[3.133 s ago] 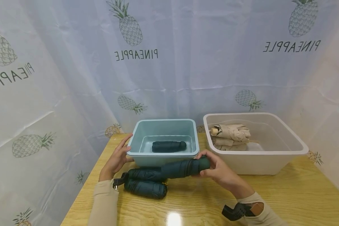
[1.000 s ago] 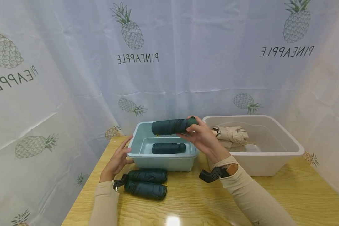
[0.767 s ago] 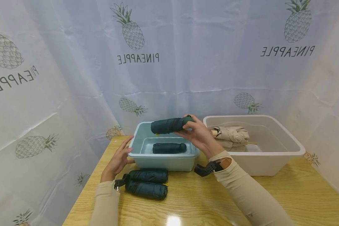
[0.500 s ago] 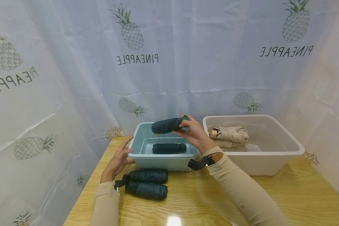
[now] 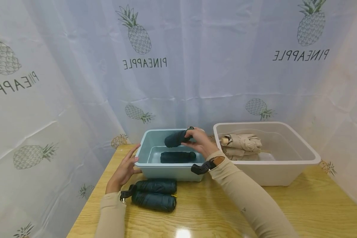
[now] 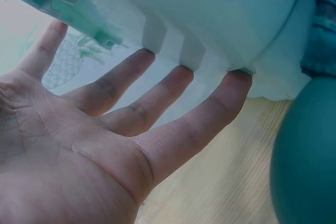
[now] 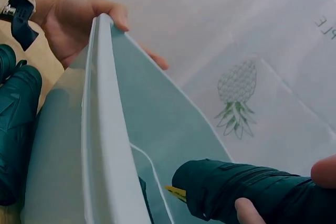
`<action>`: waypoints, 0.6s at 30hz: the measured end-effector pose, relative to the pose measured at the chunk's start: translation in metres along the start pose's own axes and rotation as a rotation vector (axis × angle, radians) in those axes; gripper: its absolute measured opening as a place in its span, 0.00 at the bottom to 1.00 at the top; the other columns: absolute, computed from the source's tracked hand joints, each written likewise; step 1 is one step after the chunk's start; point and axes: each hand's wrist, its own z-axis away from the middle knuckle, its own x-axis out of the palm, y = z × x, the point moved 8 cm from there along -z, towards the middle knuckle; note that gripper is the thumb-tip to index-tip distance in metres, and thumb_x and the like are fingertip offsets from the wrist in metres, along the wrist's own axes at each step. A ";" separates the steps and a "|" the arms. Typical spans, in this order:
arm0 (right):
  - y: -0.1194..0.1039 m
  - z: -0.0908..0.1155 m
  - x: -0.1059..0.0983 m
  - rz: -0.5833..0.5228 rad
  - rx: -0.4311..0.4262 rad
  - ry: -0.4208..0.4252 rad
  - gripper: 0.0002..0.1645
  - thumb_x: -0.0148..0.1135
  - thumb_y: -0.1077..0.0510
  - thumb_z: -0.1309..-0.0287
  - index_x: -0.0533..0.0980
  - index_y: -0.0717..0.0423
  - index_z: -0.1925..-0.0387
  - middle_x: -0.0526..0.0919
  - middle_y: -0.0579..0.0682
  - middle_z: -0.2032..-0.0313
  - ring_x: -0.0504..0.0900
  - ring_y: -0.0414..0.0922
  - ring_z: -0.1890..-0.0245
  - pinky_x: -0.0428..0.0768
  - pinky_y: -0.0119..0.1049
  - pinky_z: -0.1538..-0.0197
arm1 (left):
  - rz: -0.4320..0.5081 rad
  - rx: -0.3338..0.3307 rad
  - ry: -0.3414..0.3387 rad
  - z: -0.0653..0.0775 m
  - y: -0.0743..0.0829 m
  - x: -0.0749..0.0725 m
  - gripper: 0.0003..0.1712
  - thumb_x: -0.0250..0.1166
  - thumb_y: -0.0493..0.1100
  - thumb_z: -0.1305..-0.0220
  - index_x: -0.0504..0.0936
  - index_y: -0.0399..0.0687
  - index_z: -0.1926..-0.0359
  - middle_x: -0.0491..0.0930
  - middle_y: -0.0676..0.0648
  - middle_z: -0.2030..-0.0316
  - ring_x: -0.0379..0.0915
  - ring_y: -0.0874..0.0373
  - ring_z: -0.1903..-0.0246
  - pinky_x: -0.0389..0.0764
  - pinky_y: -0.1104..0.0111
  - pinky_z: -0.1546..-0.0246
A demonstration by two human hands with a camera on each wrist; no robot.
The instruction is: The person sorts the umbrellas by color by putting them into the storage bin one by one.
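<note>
My right hand [image 5: 200,142] grips a dark green folded umbrella [image 5: 175,138] by its handle end, its far end tipped down inside the light blue bin [image 5: 169,164]. In the right wrist view a yellow tag [image 7: 177,193] shows at that umbrella's end. Below it, a second dark folded umbrella [image 5: 175,157] lies on the bin's floor. My left hand [image 5: 122,172] rests against the bin's left side; in the left wrist view its straight fingers [image 6: 184,129] touch the outer wall. Two more dark folded umbrellas [image 5: 156,186] lie side by side before the bin.
To the right stands a larger white bin [image 5: 267,173] with beige folded umbrellas [image 5: 245,142] piled at its left end. Both bins stand on a wooden table [image 5: 214,211]. A pineapple-print curtain [image 5: 196,72] hangs behind and at the sides.
My right hand has lifted the umbrella from in front of the blue bin, brought it over the rim and lowered it inside, moving left. My left hand has stayed at the bin's side.
</note>
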 end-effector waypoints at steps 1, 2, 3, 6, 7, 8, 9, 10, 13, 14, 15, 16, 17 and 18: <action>0.002 -0.001 0.000 0.012 0.006 0.006 0.46 0.50 0.77 0.44 0.56 0.59 0.23 0.53 0.64 0.25 0.58 0.63 0.26 0.71 0.60 0.32 | 0.001 -0.001 0.001 0.000 0.000 0.000 0.38 0.46 0.43 0.23 0.45 0.60 0.17 0.42 0.33 0.20 0.45 0.27 0.25 0.73 0.32 0.43; 0.003 -0.002 0.000 0.024 0.013 0.011 0.45 0.50 0.77 0.44 0.56 0.60 0.24 0.54 0.65 0.25 0.59 0.62 0.26 0.72 0.60 0.32 | 0.001 0.000 0.002 0.000 -0.001 -0.001 0.38 0.46 0.43 0.22 0.45 0.60 0.17 0.42 0.33 0.20 0.46 0.27 0.25 0.73 0.32 0.43; 0.005 -0.003 0.001 0.045 0.017 0.014 0.43 0.50 0.77 0.44 0.57 0.62 0.25 0.55 0.65 0.26 0.59 0.63 0.26 0.72 0.59 0.32 | 0.002 0.001 0.003 0.000 -0.001 -0.001 0.38 0.45 0.42 0.22 0.45 0.60 0.17 0.42 0.33 0.20 0.46 0.26 0.25 0.73 0.32 0.43; 0.008 -0.006 0.003 0.091 0.029 0.025 0.38 0.50 0.76 0.44 0.61 0.64 0.30 0.57 0.65 0.28 0.61 0.63 0.28 0.73 0.59 0.33 | 0.001 0.002 0.005 -0.001 -0.002 -0.002 0.37 0.45 0.42 0.22 0.45 0.59 0.17 0.42 0.33 0.20 0.46 0.26 0.25 0.74 0.33 0.44; 0.009 -0.007 0.004 0.105 0.031 0.031 0.35 0.51 0.76 0.44 0.63 0.63 0.32 0.59 0.65 0.30 0.63 0.63 0.30 0.73 0.58 0.33 | 0.001 0.002 0.006 -0.001 -0.002 -0.002 0.37 0.45 0.42 0.22 0.45 0.59 0.17 0.43 0.33 0.20 0.46 0.26 0.25 0.74 0.32 0.44; 0.010 -0.008 0.005 0.117 0.031 0.035 0.31 0.51 0.76 0.44 0.64 0.64 0.37 0.61 0.64 0.33 0.64 0.63 0.32 0.74 0.58 0.33 | 0.001 0.002 0.005 -0.001 -0.002 -0.002 0.37 0.45 0.42 0.22 0.45 0.59 0.17 0.43 0.33 0.20 0.46 0.26 0.25 0.74 0.32 0.44; 0.011 -0.009 0.006 0.128 0.031 0.035 0.27 0.51 0.76 0.43 0.65 0.63 0.41 0.63 0.63 0.36 0.66 0.62 0.34 0.74 0.58 0.33 | 0.001 0.002 0.004 -0.001 -0.002 -0.002 0.37 0.45 0.42 0.22 0.45 0.59 0.17 0.43 0.33 0.20 0.46 0.26 0.25 0.74 0.32 0.44; 0.012 -0.009 0.007 0.129 0.032 0.037 0.24 0.52 0.76 0.43 0.66 0.62 0.45 0.65 0.61 0.40 0.67 0.61 0.36 0.74 0.58 0.33 | 0.000 0.003 0.003 -0.001 -0.002 -0.002 0.37 0.45 0.42 0.22 0.46 0.60 0.17 0.43 0.33 0.20 0.47 0.26 0.25 0.74 0.32 0.44; 0.014 -0.012 0.010 0.138 0.039 0.046 0.15 0.54 0.75 0.42 0.67 0.58 0.57 0.67 0.57 0.49 0.69 0.59 0.43 0.76 0.58 0.35 | 0.000 0.005 0.003 -0.001 -0.001 -0.002 0.37 0.45 0.42 0.22 0.46 0.60 0.17 0.43 0.33 0.20 0.47 0.26 0.25 0.74 0.32 0.44; 0.015 -0.012 0.010 0.140 0.043 0.047 0.14 0.54 0.75 0.42 0.66 0.58 0.60 0.67 0.56 0.51 0.69 0.58 0.44 0.76 0.58 0.35 | 0.000 0.004 0.003 -0.001 -0.001 -0.002 0.37 0.45 0.42 0.22 0.46 0.60 0.17 0.43 0.33 0.20 0.47 0.26 0.25 0.74 0.32 0.44; 0.016 -0.013 0.011 0.142 0.049 0.051 0.13 0.54 0.75 0.42 0.67 0.57 0.61 0.67 0.55 0.51 0.69 0.57 0.45 0.77 0.57 0.35 | -0.001 0.005 0.005 -0.001 -0.001 -0.002 0.37 0.44 0.41 0.22 0.46 0.60 0.17 0.43 0.33 0.20 0.47 0.26 0.25 0.74 0.33 0.44; 0.017 -0.013 0.011 0.138 0.054 0.056 0.12 0.55 0.74 0.41 0.67 0.57 0.63 0.67 0.55 0.51 0.69 0.57 0.45 0.77 0.57 0.35 | -0.001 0.005 0.005 -0.001 0.000 -0.002 0.37 0.44 0.41 0.22 0.46 0.59 0.17 0.44 0.33 0.20 0.47 0.26 0.26 0.75 0.33 0.44; 0.018 -0.014 0.012 0.135 0.061 0.058 0.11 0.55 0.74 0.41 0.67 0.57 0.64 0.67 0.55 0.49 0.69 0.57 0.44 0.77 0.57 0.36 | 0.001 0.006 0.006 -0.001 0.000 -0.002 0.37 0.44 0.41 0.22 0.46 0.59 0.17 0.44 0.32 0.20 0.48 0.26 0.26 0.75 0.34 0.45; 0.020 -0.014 0.012 0.127 0.068 0.059 0.11 0.55 0.74 0.41 0.67 0.58 0.64 0.67 0.56 0.46 0.69 0.58 0.42 0.77 0.56 0.36 | 0.002 0.007 0.007 -0.001 0.000 -0.002 0.37 0.44 0.41 0.22 0.45 0.58 0.17 0.44 0.32 0.20 0.48 0.26 0.26 0.76 0.34 0.45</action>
